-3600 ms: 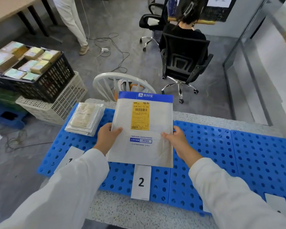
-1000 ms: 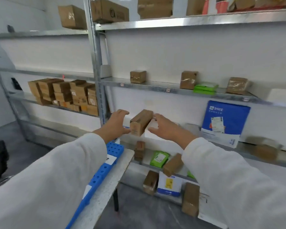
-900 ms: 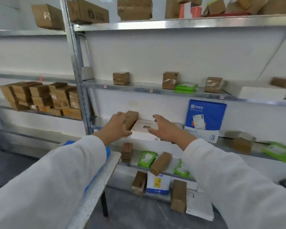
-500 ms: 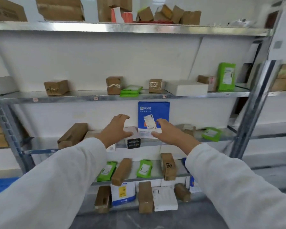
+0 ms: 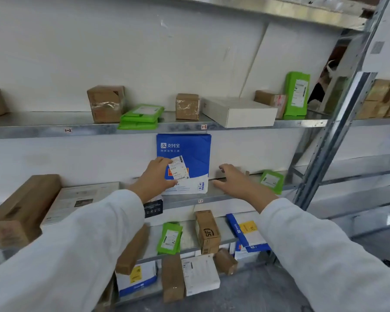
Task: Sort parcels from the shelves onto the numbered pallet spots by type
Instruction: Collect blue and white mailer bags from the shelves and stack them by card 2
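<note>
A blue-and-white mailer envelope (image 5: 189, 147) stands upright against the back wall on the middle shelf (image 5: 214, 200). My left hand (image 5: 154, 179) reaches its left side, fingers and thumb spread over the white label, touching or just short of it. My right hand (image 5: 234, 181) hovers with spread fingers just right of the envelope, above the shelf, holding nothing. Both arms wear white sleeves.
The upper shelf holds brown boxes (image 5: 106, 103), stacked green mailers (image 5: 142, 115) and a flat white box (image 5: 241, 111). A long brown box (image 5: 24, 208) and a green mailer (image 5: 271, 181) share the middle shelf. Lower shelves hold several parcels (image 5: 207, 230). A steel upright (image 5: 338, 131) stands at the right.
I have turned from the blue pallet, where I held a grey envelope, to the shelves. Over the last second both empty hands moved right and closer, the left reaching the blue envelope.
</note>
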The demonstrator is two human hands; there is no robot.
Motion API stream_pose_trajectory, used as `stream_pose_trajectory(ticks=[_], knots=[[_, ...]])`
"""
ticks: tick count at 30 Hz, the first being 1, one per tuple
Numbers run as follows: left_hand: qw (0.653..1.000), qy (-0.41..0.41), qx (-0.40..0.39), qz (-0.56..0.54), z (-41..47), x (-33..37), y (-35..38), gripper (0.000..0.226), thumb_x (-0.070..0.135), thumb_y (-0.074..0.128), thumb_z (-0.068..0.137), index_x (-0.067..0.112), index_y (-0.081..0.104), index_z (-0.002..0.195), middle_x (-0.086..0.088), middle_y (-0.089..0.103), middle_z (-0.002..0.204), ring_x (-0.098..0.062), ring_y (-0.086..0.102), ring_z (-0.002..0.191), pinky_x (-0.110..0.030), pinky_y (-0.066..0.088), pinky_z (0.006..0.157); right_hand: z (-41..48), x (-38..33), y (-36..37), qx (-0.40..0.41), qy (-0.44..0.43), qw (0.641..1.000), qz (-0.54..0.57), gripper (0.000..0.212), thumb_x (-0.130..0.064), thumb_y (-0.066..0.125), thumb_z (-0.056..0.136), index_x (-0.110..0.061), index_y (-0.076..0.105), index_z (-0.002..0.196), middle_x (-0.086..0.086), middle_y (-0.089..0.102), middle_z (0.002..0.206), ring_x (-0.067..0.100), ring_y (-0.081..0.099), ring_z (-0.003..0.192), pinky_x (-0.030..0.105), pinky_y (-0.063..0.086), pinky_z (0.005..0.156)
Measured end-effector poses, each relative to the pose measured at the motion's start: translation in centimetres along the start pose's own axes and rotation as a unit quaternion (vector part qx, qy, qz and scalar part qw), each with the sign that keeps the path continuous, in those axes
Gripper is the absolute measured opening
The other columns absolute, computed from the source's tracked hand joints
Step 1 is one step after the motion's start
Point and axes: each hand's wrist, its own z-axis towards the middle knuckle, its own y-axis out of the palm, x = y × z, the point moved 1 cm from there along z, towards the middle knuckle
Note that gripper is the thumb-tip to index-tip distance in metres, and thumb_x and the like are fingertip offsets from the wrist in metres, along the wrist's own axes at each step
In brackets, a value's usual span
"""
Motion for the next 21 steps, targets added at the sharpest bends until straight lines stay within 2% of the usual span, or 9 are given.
stream_pose_trajectory(ticks=[3, 5, 11, 15, 21], knots=[[0.999, -0.018, -0.027, -0.010, 3.6, -2.6, 1.4, 0.067, 0.023, 0.072, 0.085, 0.012, 0.038, 0.142, -0.008, 0.040, 0.142, -0.022, 0.036, 0.129, -0.026, 0.031, 0.103, 4.0, 0.6, 1.2, -0.024, 0.018, 0.999, -0.023, 0.064, -0.043, 0.051, 0.094, -0.015, 0.029, 0.147, 0.000, 0.032, 0.150, 0.022, 0.042, 0.131, 0.040, 0.030, 0.107], [0.999, -0.029, -0.038, -0.015, 6.0, -4.2, 2.2, 0.065, 0.021, 0.072, 0.084, 0.011, 0.039, 0.140, -0.008, 0.041, 0.140, -0.022, 0.037, 0.127, -0.027, 0.032, 0.103, 7.0, 1.0, 1.9, -0.031, 0.025, 0.999, -0.017, 0.065, -0.045, 0.052, 0.093, -0.015, 0.029, 0.145, 0.003, 0.034, 0.149, 0.025, 0.043, 0.129, 0.041, 0.037, 0.106], [0.996, -0.066, -0.050, -0.028, 11.3, -7.6, 5.3, 0.064, 0.017, 0.075, 0.082, 0.008, 0.042, 0.136, -0.011, 0.044, 0.138, -0.024, 0.041, 0.125, -0.027, 0.035, 0.100, 13.2, 2.7, 4.4, -0.050, 0.039, 0.998, -0.003, 0.058, -0.042, 0.049, 0.093, -0.016, 0.031, 0.142, 0.002, 0.035, 0.146, 0.026, 0.046, 0.125, 0.035, 0.037, 0.089], [0.995, -0.085, -0.033, -0.033, 14.9, -8.8, 6.8, 0.064, 0.014, 0.075, 0.082, 0.006, 0.042, 0.136, -0.013, 0.044, 0.138, -0.027, 0.038, 0.128, -0.034, 0.035, 0.105, 17.5, 4.4, 4.9, -0.049, 0.035, 0.998, 0.036, 0.057, -0.036, 0.050, 0.095, -0.014, 0.030, 0.143, 0.004, 0.037, 0.143, 0.024, 0.046, 0.123, 0.035, 0.039, 0.094], [0.989, -0.146, -0.001, 0.004, 19.7, -10.8, 8.3, 0.069, 0.020, 0.073, 0.084, 0.001, 0.037, 0.139, -0.016, 0.040, 0.140, -0.029, 0.034, 0.132, -0.037, 0.034, 0.106, 25.2, 7.9, 5.7, -0.087, 0.070, 0.993, 0.050, 0.070, -0.035, 0.055, 0.094, -0.008, 0.021, 0.148, 0.009, 0.031, 0.150, 0.025, 0.041, 0.131, 0.035, 0.041, 0.100]])
